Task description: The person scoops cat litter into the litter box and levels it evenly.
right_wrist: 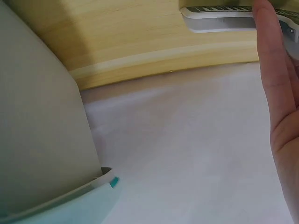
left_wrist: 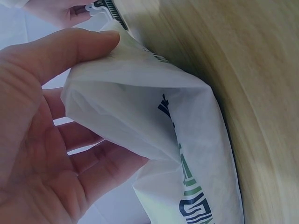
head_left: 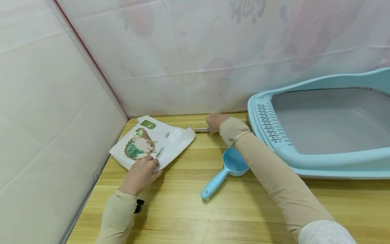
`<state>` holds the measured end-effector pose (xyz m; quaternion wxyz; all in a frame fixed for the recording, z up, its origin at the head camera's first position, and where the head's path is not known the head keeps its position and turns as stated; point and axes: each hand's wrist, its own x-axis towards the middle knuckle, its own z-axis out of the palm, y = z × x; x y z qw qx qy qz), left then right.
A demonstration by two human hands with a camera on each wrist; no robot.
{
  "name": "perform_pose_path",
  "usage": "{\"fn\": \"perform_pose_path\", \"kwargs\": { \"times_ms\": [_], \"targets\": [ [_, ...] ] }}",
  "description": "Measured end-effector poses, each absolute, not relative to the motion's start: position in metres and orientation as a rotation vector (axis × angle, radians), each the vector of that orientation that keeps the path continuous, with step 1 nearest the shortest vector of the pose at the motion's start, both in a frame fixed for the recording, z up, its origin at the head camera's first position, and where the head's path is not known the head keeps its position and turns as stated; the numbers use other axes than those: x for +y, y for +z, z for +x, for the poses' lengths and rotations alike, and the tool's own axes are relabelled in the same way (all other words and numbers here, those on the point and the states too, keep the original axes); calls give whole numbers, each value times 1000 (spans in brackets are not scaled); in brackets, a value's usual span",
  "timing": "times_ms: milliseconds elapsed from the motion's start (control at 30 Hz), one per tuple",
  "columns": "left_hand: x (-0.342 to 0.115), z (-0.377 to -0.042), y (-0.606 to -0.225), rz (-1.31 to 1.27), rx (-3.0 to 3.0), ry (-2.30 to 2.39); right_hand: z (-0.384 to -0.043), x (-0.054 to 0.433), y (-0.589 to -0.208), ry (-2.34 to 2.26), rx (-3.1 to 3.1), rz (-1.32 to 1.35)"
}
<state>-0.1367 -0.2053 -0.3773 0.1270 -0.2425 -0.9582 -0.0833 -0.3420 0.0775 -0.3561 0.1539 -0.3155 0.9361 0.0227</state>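
Observation:
A white bag (head_left: pixel 170 135) printed with a cat in a basket lies flat at the table's back left corner. At its near edge, my left hand (head_left: pixel 143 173) holds the plastic, thumb on one side and fingers on the other. The left wrist view shows the bag's mouth (left_wrist: pixel 135 102) gaping beside that hand. My right hand (head_left: pixel 217 121) reaches to the back of the table and grips one end of a slim, pale tool (head_left: pixel 201 129). Up close the tool (right_wrist: pixel 219 21) is white and grey with a dark striped edge; a finger covers part of it.
A blue scoop (head_left: pixel 214 184) lies mid-table, its cup partly under my right forearm. At the right stands a large blue litter tray (head_left: pixel 341 161) with a grey inside and a slotted ledge. Fabric walls (head_left: pixel 189 67) enclose the back and left sides.

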Motion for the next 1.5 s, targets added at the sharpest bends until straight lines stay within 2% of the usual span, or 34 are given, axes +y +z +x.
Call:
{"fn": "perform_pose_path", "kwargs": {
  "times_ms": [1100,1500],
  "targets": [
    [-205,-140,-381,-686,-2810,-233,-342,72,-374,6,2821,-921],
    [-204,-138,-366,-650,-2865,-281,-335,82,-340,154,2844,-991]
  ]
}}
